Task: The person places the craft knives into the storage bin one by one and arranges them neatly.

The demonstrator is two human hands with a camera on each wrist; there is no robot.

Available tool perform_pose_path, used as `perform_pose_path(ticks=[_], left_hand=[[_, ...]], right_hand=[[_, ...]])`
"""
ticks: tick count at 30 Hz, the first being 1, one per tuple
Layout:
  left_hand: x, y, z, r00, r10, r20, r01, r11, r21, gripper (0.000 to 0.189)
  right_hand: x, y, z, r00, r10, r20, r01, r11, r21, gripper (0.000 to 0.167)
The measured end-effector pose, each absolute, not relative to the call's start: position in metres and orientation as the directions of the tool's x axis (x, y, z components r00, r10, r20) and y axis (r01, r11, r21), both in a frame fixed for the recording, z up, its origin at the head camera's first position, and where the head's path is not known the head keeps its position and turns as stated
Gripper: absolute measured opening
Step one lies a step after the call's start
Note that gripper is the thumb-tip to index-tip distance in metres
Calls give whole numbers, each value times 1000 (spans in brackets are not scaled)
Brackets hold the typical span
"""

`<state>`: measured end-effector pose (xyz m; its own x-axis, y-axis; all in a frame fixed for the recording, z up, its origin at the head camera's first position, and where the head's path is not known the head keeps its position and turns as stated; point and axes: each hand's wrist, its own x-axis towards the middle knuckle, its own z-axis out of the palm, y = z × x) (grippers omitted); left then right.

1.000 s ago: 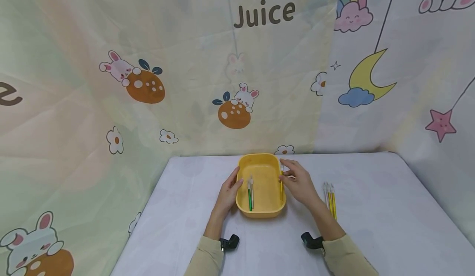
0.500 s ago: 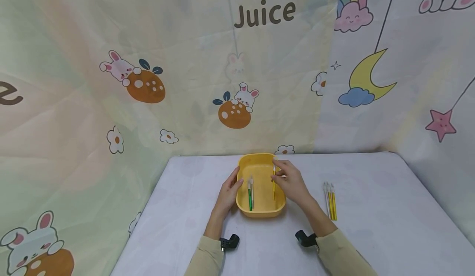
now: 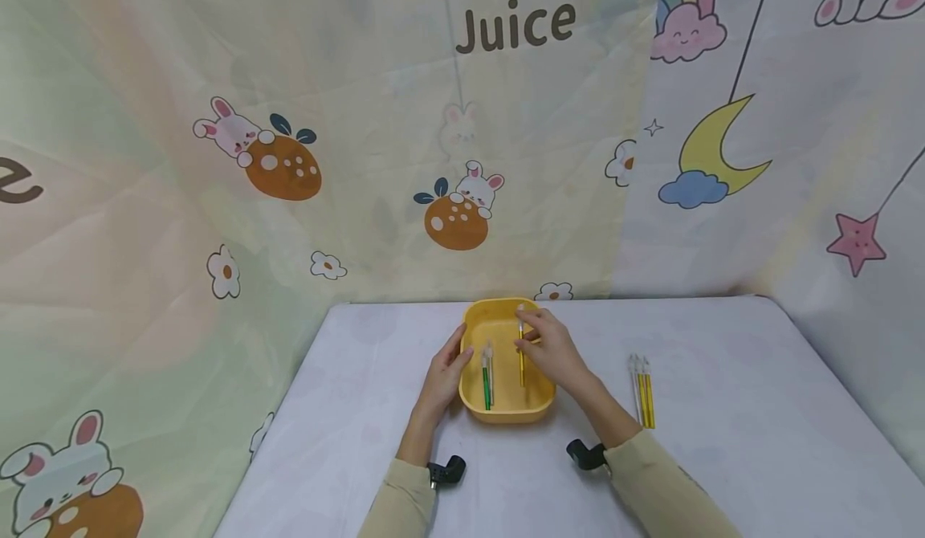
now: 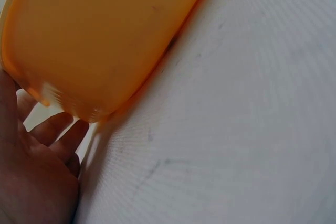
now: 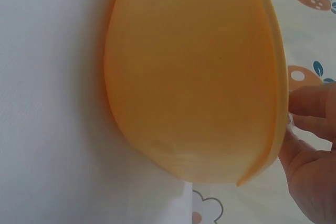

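My left hand (image 3: 442, 373) grips the left side of a yellow plastic tray (image 3: 507, 416), thumb over the rim and fingers along the outer wall. In the left wrist view those fingers (image 4: 72, 137) lie against the wall of the tray (image 4: 105, 40). Over the tray's right half, my right hand (image 3: 555, 351) pinches a slim yellow pen-like stick (image 3: 522, 365) with a pale tip pointing away from me. A green stick (image 3: 486, 385) and a silvery one (image 3: 491, 377) lie side by side in the tray. From the right wrist, the tray wall (image 5: 194, 77) hides the pinched stick.
Several more slim sticks (image 3: 646, 397), yellow and silvery with pale tips, lie in a row on the white table (image 3: 744, 425) to the right. A patterned cloth backdrop (image 3: 376, 120) hangs behind the table and along its sides.
My right hand has moved left with the yellow stick, from the tray's right rim to over its inside. The left hand and the tray have stayed put.
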<state>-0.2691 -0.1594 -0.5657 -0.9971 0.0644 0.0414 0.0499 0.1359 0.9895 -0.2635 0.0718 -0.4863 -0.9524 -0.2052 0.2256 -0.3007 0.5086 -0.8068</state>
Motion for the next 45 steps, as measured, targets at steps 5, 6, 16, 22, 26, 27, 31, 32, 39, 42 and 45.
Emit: perform_pose_path(ticks=[5,6,16,22,26,27,31,32,39,42,45], left_hand=[[-269,-160,-565,-997,70,40,50,142,989,52],[-269,-160,-565,-997,72,42,52,144,988,52],[-270,-159,-566,-997,68,39,49,157,986,53],[-269,-160,-565,-996,74,47,59,158,986,53],[-269,-161,-565,-996,82,48,60,157,986,53],[-269,-161,-565,-995,82,49,61,157,986,53],[-268,-161,-565,-996,81,46,58,157,986,52],[-268,-160,-564,-995,83,46,59,155,986,52],[-268,-161,-564,-995,88,52,64,142,988,53],[-269,-162,-565,-995,85,53,65,145,987,53],[-269,-162,-565,-995,88,54,66,151,986,53]], right_hand=[[-266,65,-488,-955,-209,210,-290,517,-805,59],[-266,63,-488,-955,-210,210,-291,519,-804,59],[-272,47,-496,-959,-226,173,-272,546,-792,59],[-273,38,-499,-953,-245,180,-289,549,-784,58],[-275,33,-501,-949,-249,192,-303,559,-772,58],[-276,33,-503,-949,-250,193,-305,564,-768,58],[-277,30,-508,-949,-254,186,-304,585,-752,56],[-277,30,-509,-950,-256,179,-300,591,-749,55],[-277,29,-514,-951,-268,155,-292,607,-740,53],[-277,28,-516,-951,-272,146,-289,618,-731,52],[-277,28,-517,-951,-282,128,-285,633,-720,52]])
